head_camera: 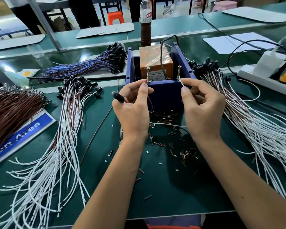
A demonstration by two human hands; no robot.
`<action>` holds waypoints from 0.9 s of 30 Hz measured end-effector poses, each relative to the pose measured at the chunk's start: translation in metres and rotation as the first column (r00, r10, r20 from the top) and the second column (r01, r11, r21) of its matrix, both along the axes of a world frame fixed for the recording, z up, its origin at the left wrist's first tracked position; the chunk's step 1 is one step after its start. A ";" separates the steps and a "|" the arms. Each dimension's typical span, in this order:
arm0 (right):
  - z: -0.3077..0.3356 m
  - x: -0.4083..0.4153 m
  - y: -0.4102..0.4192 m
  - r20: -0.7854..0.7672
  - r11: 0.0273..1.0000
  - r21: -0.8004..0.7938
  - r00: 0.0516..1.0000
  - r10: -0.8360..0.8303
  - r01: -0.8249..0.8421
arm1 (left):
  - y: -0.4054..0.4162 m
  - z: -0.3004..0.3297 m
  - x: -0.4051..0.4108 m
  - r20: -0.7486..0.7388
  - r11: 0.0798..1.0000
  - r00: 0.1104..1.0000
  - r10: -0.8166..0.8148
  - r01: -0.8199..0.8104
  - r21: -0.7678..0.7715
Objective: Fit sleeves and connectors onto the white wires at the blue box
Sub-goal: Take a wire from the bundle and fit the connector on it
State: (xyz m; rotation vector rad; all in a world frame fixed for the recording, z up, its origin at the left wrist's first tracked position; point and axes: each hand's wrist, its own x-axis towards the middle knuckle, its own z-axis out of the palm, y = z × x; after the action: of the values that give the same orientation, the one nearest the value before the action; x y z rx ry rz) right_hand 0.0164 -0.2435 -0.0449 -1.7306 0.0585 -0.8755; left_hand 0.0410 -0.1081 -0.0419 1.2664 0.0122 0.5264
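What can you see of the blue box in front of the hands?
The blue box looks like plastic, open at the top, standing upright on the green table. An orange block wrapped in clear tape sits inside, with a black cable. Two brass screws stand at its near wall. The left hand and right hand hold wires at that wall.

Beyond my work area I see a bottle (pixel 145 22) of dark liquid, a white power strip (pixel 261 76) at right, and an orange stool (pixel 115 17) behind.
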 end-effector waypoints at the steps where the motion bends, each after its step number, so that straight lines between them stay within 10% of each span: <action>1: 0.000 0.000 0.000 0.003 1.000 0.001 1.000 0.003 -0.003 | 0.000 0.000 0.000 0.000 1.000 1.000 -0.003 0.003 -0.003; 27: -0.002 0.003 -0.002 0.013 0.988 0.140 0.998 0.068 -0.069 | 0.000 -0.003 0.003 0.051 1.000 0.999 0.001 -0.002 0.024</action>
State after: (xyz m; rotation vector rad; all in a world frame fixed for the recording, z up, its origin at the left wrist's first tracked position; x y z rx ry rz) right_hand 0.0191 -0.2452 -0.0467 -1.5887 0.0535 -0.8087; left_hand 0.0437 -0.1083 -0.0447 1.2757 -0.0363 0.5615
